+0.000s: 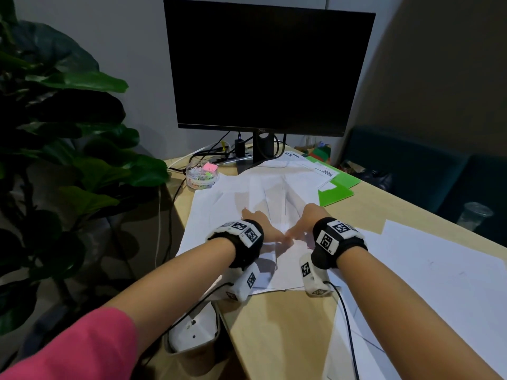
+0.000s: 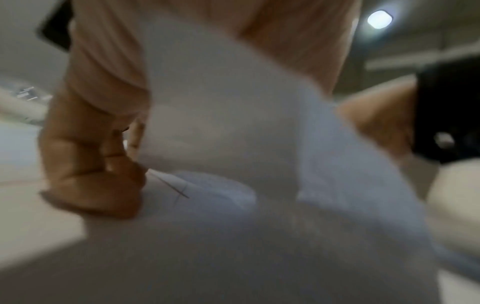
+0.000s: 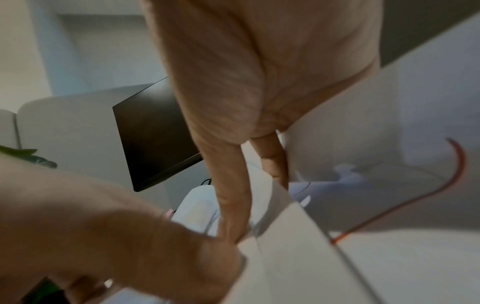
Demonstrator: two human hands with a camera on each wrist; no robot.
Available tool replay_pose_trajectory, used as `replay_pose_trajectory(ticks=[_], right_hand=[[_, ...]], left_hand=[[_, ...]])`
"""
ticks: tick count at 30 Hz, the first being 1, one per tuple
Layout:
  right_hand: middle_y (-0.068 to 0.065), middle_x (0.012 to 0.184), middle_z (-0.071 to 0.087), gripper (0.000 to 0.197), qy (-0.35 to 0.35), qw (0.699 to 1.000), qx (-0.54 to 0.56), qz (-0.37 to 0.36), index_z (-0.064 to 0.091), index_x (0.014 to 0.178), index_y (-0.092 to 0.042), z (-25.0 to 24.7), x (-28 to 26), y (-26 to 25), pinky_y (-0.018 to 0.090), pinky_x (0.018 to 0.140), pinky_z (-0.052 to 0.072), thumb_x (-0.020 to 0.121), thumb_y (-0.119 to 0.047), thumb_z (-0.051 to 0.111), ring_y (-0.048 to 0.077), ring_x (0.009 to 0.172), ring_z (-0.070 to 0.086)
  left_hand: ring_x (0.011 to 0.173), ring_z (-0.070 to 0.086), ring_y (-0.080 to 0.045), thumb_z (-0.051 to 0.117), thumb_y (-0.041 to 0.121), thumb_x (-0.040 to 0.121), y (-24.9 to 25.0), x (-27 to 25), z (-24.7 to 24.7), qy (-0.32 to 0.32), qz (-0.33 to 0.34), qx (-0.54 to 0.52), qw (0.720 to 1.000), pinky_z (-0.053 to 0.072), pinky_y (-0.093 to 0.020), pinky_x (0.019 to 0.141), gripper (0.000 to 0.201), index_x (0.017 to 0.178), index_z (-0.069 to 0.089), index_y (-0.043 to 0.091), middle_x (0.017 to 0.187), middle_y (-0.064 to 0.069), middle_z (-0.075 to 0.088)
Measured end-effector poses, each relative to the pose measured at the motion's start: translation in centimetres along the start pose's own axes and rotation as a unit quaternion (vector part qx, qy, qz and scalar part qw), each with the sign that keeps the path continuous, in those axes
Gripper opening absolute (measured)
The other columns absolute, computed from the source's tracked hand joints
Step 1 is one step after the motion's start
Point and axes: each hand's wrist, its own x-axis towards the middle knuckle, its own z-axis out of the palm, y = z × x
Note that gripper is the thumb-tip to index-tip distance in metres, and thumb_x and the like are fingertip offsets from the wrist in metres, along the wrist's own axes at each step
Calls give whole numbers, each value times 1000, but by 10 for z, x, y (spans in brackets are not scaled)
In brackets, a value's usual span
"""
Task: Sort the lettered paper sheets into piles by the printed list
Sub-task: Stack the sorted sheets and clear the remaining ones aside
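Several white paper sheets (image 1: 233,198) lie spread and overlapping in the middle of the desk. Both hands are down on them, thumbs nearly touching. My left hand (image 1: 267,230) has its fingers (image 2: 91,164) curled at the edge of a lifted white sheet (image 2: 221,102). My right hand (image 1: 304,223) pinches the same bundle, thumb (image 3: 233,195) in front and a finger (image 3: 275,164) behind the sheet (image 3: 363,133), which bears a red pen stroke (image 3: 457,164). The letters on the sheets are hidden or too blurred to read. A printed sheet (image 1: 326,171) lies on a green folder (image 1: 340,193) at the back right.
A black monitor (image 1: 269,67) stands at the back of the desk with cables under it. A clear stationery tub (image 1: 202,174) sits at the back left beside a large plant (image 1: 68,133). More white sheets (image 1: 439,270) cover the right side. A plastic cup (image 1: 476,215) stands off the desk's right edge.
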Motion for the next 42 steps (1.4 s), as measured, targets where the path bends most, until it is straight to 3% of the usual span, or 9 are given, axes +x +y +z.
replay_pose_trajectory(ticks=[9,14,21,24,27,32,35,39,42], right_hand=[[9,72,59,29,-24,999,21,-4,52,70,-6,-4,6,6,30,66,50,71,-14,80,29,83,65],[8,66,53,22,-4,1000,27,2,50,64,-5,-6,13,10,28,65,45,80,-4,65,27,77,58],[13,90,57,8,99,992,67,40,58,84,-2,-43,16,34,29,69,41,89,-9,57,29,84,54],[12,91,65,11,124,988,68,63,66,92,0,-68,15,53,25,61,44,88,-7,58,28,74,55],[6,66,56,11,95,987,71,105,62,90,0,-84,0,76,13,32,33,94,-4,52,22,55,48],[9,119,65,26,26,989,-51,137,64,115,2,-81,-9,112,27,78,46,92,-6,55,27,108,60],[18,118,61,25,61,983,-49,164,61,114,2,-78,-13,119,29,77,43,91,-9,56,31,106,59],[19,140,39,44,135,965,-90,208,44,138,-9,-69,-14,110,46,103,32,96,-22,44,35,129,35],[17,145,32,41,171,971,-112,127,46,133,-8,-56,-16,80,47,103,30,93,-19,45,36,134,27]], left_hand=[[80,53,-24,65,65,71,28,-1,-1,31,12,120,992,45,-31,66,69,117,58,14,98,-11,45],[88,59,-28,64,58,73,32,-2,2,25,20,157,987,49,-31,71,50,101,56,17,113,-11,51],[102,64,-27,67,10,81,32,3,-21,14,87,183,979,53,-34,82,43,123,58,5,114,-11,66],[92,66,-25,67,5,76,31,-2,-34,-3,69,161,985,54,-31,76,33,109,70,8,109,-10,69],[79,64,-27,64,7,75,21,-6,-39,10,55,137,989,47,-29,65,6,81,63,4,91,-9,67],[64,55,-24,68,19,83,3,-2,-32,1,34,70,997,45,-29,65,24,73,53,5,72,-7,55],[67,56,-25,65,17,86,-2,0,-31,3,35,48,998,45,-30,65,23,71,50,8,72,-7,55],[79,58,-28,66,21,86,-7,-3,-31,-7,44,21,999,47,-31,68,21,87,54,4,76,-7,55],[81,57,-29,66,22,87,-10,-4,-33,-15,47,8,999,47,-31,70,25,97,55,3,81,-9,57]])
